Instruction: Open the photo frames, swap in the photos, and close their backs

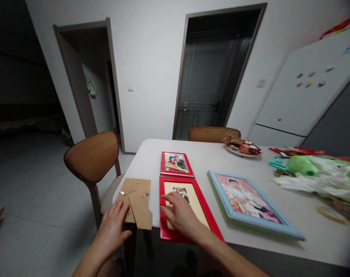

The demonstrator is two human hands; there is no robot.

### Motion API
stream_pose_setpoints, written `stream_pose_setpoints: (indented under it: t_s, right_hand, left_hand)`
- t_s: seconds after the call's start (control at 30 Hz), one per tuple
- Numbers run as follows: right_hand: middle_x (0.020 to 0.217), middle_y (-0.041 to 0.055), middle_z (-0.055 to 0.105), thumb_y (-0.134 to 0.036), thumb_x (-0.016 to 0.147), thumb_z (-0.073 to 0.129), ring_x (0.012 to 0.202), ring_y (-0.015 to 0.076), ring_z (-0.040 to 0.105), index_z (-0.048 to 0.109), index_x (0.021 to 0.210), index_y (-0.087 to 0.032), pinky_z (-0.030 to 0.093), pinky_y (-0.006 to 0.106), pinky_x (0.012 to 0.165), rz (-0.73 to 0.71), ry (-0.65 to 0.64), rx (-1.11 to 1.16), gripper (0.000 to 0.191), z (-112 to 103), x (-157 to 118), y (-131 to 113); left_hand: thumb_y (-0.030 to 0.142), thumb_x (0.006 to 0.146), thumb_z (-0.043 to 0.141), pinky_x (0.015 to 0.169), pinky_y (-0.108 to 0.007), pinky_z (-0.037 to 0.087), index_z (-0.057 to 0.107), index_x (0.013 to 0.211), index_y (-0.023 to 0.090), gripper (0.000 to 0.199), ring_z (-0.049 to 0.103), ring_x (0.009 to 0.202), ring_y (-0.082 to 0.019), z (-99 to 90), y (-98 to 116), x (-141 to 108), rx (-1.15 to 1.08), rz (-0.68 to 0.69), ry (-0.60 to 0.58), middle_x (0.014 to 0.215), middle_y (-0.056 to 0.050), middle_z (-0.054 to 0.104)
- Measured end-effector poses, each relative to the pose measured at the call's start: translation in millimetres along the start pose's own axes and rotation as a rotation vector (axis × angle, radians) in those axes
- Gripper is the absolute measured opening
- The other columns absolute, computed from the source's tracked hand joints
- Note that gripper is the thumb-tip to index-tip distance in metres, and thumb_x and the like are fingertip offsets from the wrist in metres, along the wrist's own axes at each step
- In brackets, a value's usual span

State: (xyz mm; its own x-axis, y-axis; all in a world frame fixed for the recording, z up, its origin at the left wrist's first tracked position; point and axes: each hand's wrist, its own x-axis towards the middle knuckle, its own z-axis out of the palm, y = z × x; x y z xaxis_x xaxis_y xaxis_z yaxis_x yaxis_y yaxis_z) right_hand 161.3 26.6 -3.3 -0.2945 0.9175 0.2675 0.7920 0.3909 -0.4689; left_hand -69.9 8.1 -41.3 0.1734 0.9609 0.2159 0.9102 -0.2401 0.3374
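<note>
A red picture frame (pixel 212 219) lies at the table's front edge, with a cream sheet and a small photo (pixel 183 192) inside its border. Over its left part is my right hand (pixel 179 215), fingers spread and slightly bent; whether they touch the sheet I cannot tell. My left hand (pixel 113 227) is open, its fingertips at the left side of a brown backing board (pixel 140 200). Metal clips and a stand leg show on that board, which juts past the table edge. Behind the red frame sits a smaller red photo frame (pixel 163 163) showing two people.
Stacked light blue and green picture frames (pixel 279 221) lie to the right. Farther back are a plate of wrapped items (pixel 244 154), a green plush toy (pixel 303 165) and a tape roll (pixel 330 215). Wooden chairs (pixel 92 156) stand left and behind the white table (pixel 209 154).
</note>
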Motion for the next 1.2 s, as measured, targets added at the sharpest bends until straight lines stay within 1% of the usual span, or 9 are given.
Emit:
stream_pose_setpoints:
  t_s: [0.13, 0.27, 0.37, 0.47, 0.57, 0.63, 0.8, 0.97, 1.2]
  right_hand:
    - [0.091, 0.0087, 0.055, -0.048, 0.067, 0.052, 0.087, 0.0241, 0.047, 0.055, 0.099, -0.02, 0.033, 0.038, 0.078, -0.112, -0.064, -0.074, 0.043, 31, 6, -43]
    - [0.096, 0.0092, 0.052, -0.035, 0.059, 0.06, 0.089, 0.0239, 0.046, 0.052, 0.103, -0.019, 0.036, 0.037, 0.076, -0.056, -0.062, -0.024, 0.048, 49, 14, -47]
    - [0.099, 0.0093, 0.05, -0.025, 0.058, 0.058, 0.093, 0.0213, 0.045, 0.048, 0.111, -0.017, 0.038, 0.032, 0.079, -0.019, 0.013, 0.155, 0.055, 39, 14, -39]
    - [0.098, 0.0075, 0.05, -0.02, 0.057, 0.056, 0.092, 0.0191, 0.045, 0.05, 0.11, -0.017, 0.037, 0.031, 0.083, -0.024, 0.072, 0.238, 0.053, 11, 4, -27]
    - [0.097, 0.0055, 0.049, -0.016, 0.058, 0.052, 0.093, 0.019, 0.045, 0.051, 0.106, -0.02, 0.037, 0.034, 0.085, -0.02, 0.096, 0.204, 0.048, -21, -18, -9]
    - [0.096, 0.0053, 0.049, -0.015, 0.059, 0.05, 0.093, 0.0191, 0.046, 0.052, 0.104, -0.021, 0.037, 0.036, 0.084, 0.018, 0.081, 0.173, 0.045, -36, -34, 7]
    - [0.095, 0.0065, 0.049, -0.017, 0.061, 0.048, 0.091, 0.0188, 0.048, 0.054, 0.1, -0.018, 0.037, 0.035, 0.085, 0.13, 0.039, 0.082, 0.039, -50, -60, 48]
    - [0.092, 0.0074, 0.05, -0.02, 0.061, 0.049, 0.09, 0.0198, 0.048, 0.058, 0.093, -0.016, 0.037, 0.034, 0.084, 0.141, 0.04, 0.011, 0.033, -39, -65, 67]
    - [0.089, 0.0069, 0.051, -0.02, 0.063, 0.049, 0.088, 0.0199, 0.047, 0.059, 0.094, -0.018, 0.037, 0.033, 0.08, 0.068, 0.086, -0.035, 0.033, -24, -61, 71]
  left_hand:
    - [0.01, 0.062, 0.05, 0.094, -0.039, 0.035, 0.051, 0.107, 0.01, 0.045, 0.041, 0.114, -0.025, 11.1, -25, 7, 0.053, -0.022, 0.101, 0.121, -0.016, 0.047]
    - [0.011, 0.063, 0.049, 0.091, -0.039, 0.039, 0.055, 0.101, 0.01, 0.038, 0.048, 0.108, -0.026, 12.7, -25, 11, 0.029, 0.01, 0.18, 0.117, -0.017, 0.051]
    - [0.014, 0.065, 0.05, 0.09, -0.041, 0.04, 0.055, 0.1, 0.015, 0.035, 0.049, 0.107, -0.026, 4.6, -11, 12, -0.008, 0.063, 0.265, 0.114, -0.013, 0.054]
    - [0.014, 0.067, 0.049, 0.092, -0.044, 0.038, 0.052, 0.105, 0.016, 0.038, 0.044, 0.112, -0.026, -2.0, 18, 11, -0.059, 0.164, 0.307, 0.117, -0.013, 0.052]
    - [0.009, 0.069, 0.048, 0.094, -0.044, 0.035, 0.047, 0.112, 0.013, 0.043, 0.038, 0.116, -0.025, 0.5, 58, 8, -0.126, 0.244, 0.236, 0.124, -0.015, 0.045]
    - [0.009, 0.068, 0.049, 0.096, -0.044, 0.034, 0.046, 0.113, 0.011, 0.045, 0.034, 0.118, -0.026, 7.1, 85, 8, -0.172, 0.272, 0.136, 0.125, -0.016, 0.042]
    - [0.013, 0.07, 0.055, 0.1, -0.041, 0.028, 0.044, 0.116, 0.005, 0.048, 0.027, 0.122, -0.027, 24.0, 130, 16, -0.203, 0.284, -0.155, 0.129, -0.019, 0.036]
    - [0.022, 0.072, 0.056, 0.1, -0.045, 0.024, 0.044, 0.116, 0.011, 0.047, 0.028, 0.121, -0.028, 28.3, 135, 25, -0.176, 0.293, -0.262, 0.13, -0.016, 0.036]
    - [0.025, 0.077, 0.049, 0.101, -0.044, 0.022, 0.045, 0.115, 0.013, 0.04, 0.03, 0.121, -0.025, 25.2, 123, 20, -0.129, 0.3, -0.271, 0.13, -0.014, 0.037]
